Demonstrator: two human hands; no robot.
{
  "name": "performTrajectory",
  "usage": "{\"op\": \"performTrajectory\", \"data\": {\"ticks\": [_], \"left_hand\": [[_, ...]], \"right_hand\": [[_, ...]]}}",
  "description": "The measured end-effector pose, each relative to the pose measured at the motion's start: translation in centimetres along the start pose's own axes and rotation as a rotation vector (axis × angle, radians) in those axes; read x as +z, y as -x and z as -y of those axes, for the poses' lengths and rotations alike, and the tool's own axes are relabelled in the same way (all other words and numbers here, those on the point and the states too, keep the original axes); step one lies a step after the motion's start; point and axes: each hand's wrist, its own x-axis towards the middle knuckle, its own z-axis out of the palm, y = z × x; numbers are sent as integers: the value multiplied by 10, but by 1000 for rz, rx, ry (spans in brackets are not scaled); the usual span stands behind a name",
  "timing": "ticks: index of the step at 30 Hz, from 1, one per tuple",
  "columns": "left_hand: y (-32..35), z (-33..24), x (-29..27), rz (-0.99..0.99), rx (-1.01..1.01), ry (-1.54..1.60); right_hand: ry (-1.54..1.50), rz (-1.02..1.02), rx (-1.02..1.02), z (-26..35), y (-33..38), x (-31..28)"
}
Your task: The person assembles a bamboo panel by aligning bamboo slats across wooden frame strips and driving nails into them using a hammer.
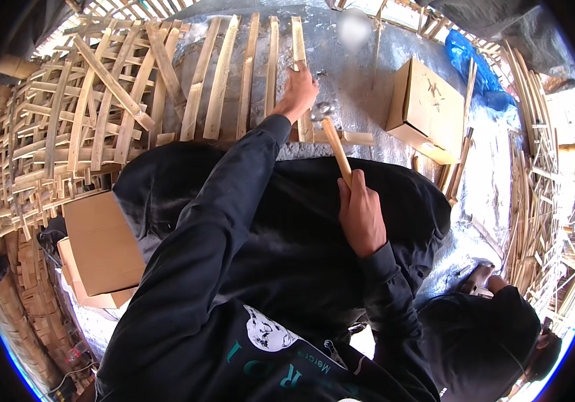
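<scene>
My left hand (297, 90) reaches forward and presses on a bamboo slat (299, 47), one of several parallel slats (222, 77) laid on a silvery sheet (361, 74). My right hand (361, 211) is closed on the wooden handle of a hammer (333, 137). The hammer's metal head sits just right of my left hand, above a cross strip (358, 139) under the slats' near ends. My dark-clothed knees hide the slats' near ends.
A woven bamboo lattice panel (66, 127) lies at left. An open cardboard box (421, 107) stands at right, more cardboard boxes (100, 248) at lower left. Loose bamboo strips (535, 187) pile along the right edge beside blue plastic (468, 60). Another person (495, 335) crouches lower right.
</scene>
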Motion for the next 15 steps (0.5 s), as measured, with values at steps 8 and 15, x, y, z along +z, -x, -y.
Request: {"op": "performTrajectory", "data": {"ticks": [8, 15], "left_hand": [[-2, 4, 3, -36, 6, 18], [-3, 5, 3, -48, 17, 27]], "right_hand": [[16, -17, -43, 2, 0, 3], [-14, -41, 29, 1, 3, 6]]}}
